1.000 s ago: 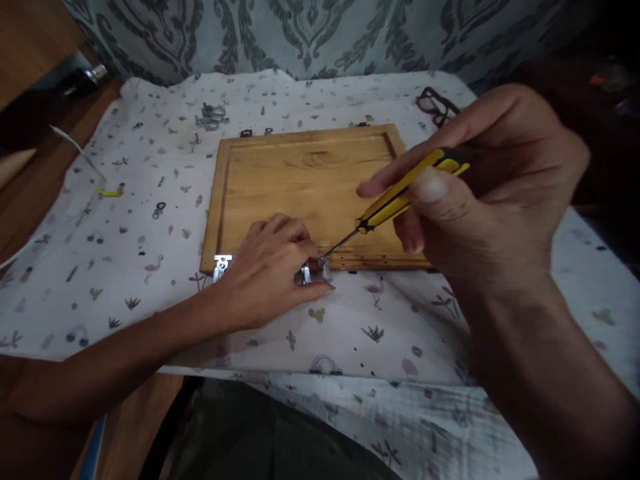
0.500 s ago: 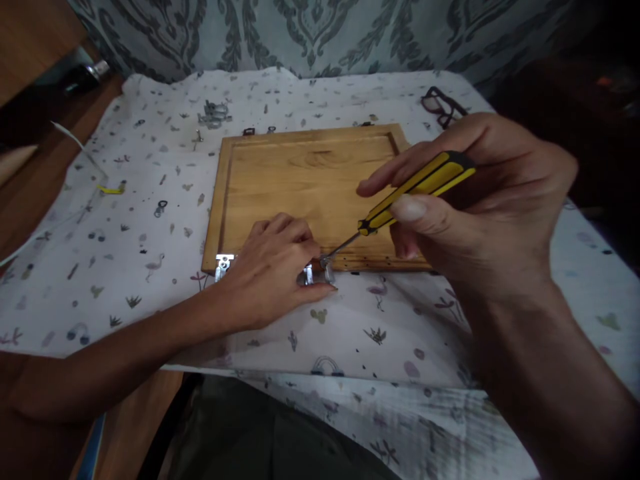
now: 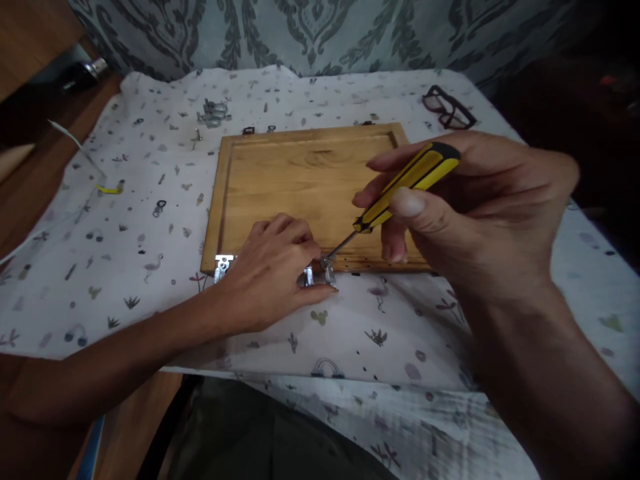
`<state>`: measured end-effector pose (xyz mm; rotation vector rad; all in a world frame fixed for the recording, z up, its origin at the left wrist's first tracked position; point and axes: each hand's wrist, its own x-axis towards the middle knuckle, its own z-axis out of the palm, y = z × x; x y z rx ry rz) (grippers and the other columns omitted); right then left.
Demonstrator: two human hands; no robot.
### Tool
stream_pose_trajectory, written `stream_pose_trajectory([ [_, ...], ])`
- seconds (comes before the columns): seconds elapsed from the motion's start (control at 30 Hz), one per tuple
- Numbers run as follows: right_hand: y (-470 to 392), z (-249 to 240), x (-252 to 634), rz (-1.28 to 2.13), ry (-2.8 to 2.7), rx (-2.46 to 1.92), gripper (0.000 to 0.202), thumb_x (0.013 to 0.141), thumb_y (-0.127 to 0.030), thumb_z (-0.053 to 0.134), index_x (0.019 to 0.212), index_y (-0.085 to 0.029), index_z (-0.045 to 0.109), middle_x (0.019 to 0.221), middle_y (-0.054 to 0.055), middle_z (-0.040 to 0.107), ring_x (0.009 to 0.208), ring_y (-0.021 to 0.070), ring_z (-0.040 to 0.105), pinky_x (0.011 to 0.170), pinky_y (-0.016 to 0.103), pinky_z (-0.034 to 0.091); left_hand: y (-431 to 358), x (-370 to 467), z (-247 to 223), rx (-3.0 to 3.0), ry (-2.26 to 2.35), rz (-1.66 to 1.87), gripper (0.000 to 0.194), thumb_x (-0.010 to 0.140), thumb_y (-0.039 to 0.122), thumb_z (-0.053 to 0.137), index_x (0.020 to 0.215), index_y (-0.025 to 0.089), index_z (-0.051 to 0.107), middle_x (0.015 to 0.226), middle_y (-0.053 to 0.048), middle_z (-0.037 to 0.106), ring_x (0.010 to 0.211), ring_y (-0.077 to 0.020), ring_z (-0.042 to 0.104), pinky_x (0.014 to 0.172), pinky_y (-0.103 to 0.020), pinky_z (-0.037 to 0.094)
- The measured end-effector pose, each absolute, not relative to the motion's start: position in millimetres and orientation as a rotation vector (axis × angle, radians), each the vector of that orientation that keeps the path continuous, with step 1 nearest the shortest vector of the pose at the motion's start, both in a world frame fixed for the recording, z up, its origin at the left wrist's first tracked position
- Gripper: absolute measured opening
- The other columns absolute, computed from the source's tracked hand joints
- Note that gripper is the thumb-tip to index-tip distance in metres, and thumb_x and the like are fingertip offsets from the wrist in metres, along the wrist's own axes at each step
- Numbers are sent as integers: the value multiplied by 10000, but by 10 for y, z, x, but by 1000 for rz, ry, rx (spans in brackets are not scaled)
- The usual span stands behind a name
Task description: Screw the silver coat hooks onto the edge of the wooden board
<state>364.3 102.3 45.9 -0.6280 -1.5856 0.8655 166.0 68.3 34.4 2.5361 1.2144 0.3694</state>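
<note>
A wooden panel (image 3: 300, 173) with a raised frame lies flat on the patterned cloth. My right hand (image 3: 465, 207) grips a yellow and black screwdriver (image 3: 405, 188) by its handle, with the shaft slanting down to the left. Its tip meets a metal hinge (image 3: 326, 272) at the panel's near edge. Over that edge rests my left hand (image 3: 277, 273), its fingers bent around the hinge and its thumb along the near side, holding it against the wood. Another metal hinge piece (image 3: 223, 265) shows at the panel's near left corner, partly behind my left hand.
Several metal hinges (image 3: 214, 113) lie in a pile behind the panel's left side, with a small metal piece (image 3: 197, 138) close by. Eyeglasses (image 3: 449, 109) rest at the back right. A white cord with a yellow piece (image 3: 110, 189) is on the left. A patterned curtain (image 3: 320, 37) hangs behind.
My right hand has turned the screwdriver slightly, its fingers shifting on the handle, and the handle has moved a little left. My left hand stays in place.
</note>
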Motion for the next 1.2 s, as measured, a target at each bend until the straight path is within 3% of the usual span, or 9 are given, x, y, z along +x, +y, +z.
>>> stream_pose_trajectory([
  [0.13, 1017, 455, 3633, 903, -1573, -584, 166, 758, -175, 800, 890, -258, 740, 901, 0, 744, 408, 101, 564, 281, 276, 410, 680, 1652, 326, 2554, 1215, 385, 342, 857, 469, 740, 947, 140, 707, 1013, -69, 628, 1039, -277, 535, 903, -442, 418],
  [0.23, 1009, 460, 3623, 926, -1553, -586, 133, 770, -215, 802, 843, -253, 697, 821, -7, 737, 373, 93, 519, 275, 284, 351, 682, 1642, 312, 2557, 1198, 404, 333, 861, 461, 738, 957, 144, 708, 1016, -67, 627, 1042, -274, 537, 900, -438, 419],
  [0.33, 1007, 458, 3619, 942, -1534, -611, 152, 761, -245, 816, 838, -261, 686, 788, -8, 726, 476, 133, 613, 268, 275, 344, 686, 1642, 315, 2554, 1198, 403, 323, 861, 461, 738, 945, 151, 704, 1012, -64, 629, 1037, -271, 534, 899, -436, 418],
  [0.43, 1005, 456, 3629, 954, -1539, -632, 213, 748, -256, 824, 943, -267, 738, 852, 5, 727, 639, 174, 700, 291, 258, 432, 690, 1652, 327, 2554, 1199, 384, 328, 866, 465, 732, 923, 144, 703, 1002, -67, 631, 1042, -276, 533, 905, -444, 417],
  [0.6, 982, 474, 3638, 1025, -1571, -644, 168, 800, -206, 779, 961, -252, 770, 931, -3, 740, 460, 94, 612, 315, 223, 484, 689, 1669, 343, 2548, 1213, 360, 322, 859, 454, 741, 922, 140, 705, 1007, -69, 632, 1050, -279, 535, 911, -444, 424],
  [0.83, 990, 473, 3606, 1016, -1529, -639, 193, 704, -177, 844, 815, -268, 716, 854, -15, 750, 392, 102, 553, 273, 266, 413, 687, 1660, 330, 2557, 1219, 352, 322, 860, 467, 737, 927, 154, 701, 1027, -68, 635, 1052, -279, 534, 909, -444, 423],
  [0.93, 998, 467, 3603, 997, -1534, -620, 174, 718, -205, 834, 813, -254, 697, 809, -15, 730, 564, 152, 673, 297, 251, 455, 692, 1653, 323, 2569, 1214, 365, 334, 860, 477, 734, 932, 153, 699, 1019, -68, 634, 1051, -277, 533, 910, -443, 421],
  [1.07, 977, 469, 3604, 985, -1560, -631, 143, 802, -219, 771, 940, -217, 736, 961, 6, 732, 789, 169, 733, 351, 218, 532, 692, 1656, 324, 2568, 1209, 377, 324, 863, 465, 735, 931, 150, 700, 1007, -65, 635, 1039, -269, 533, 915, -441, 423],
  [1.2, 954, 477, 3589, 1019, -1552, -658, 103, 792, -196, 781, 874, -202, 721, 841, -19, 725, 560, 112, 666, 350, 200, 520, 688, 1661, 323, 2577, 1223, 372, 330, 860, 475, 733, 927, 153, 702, 1005, -68, 639, 1030, -275, 539, 899, -441, 425],
])
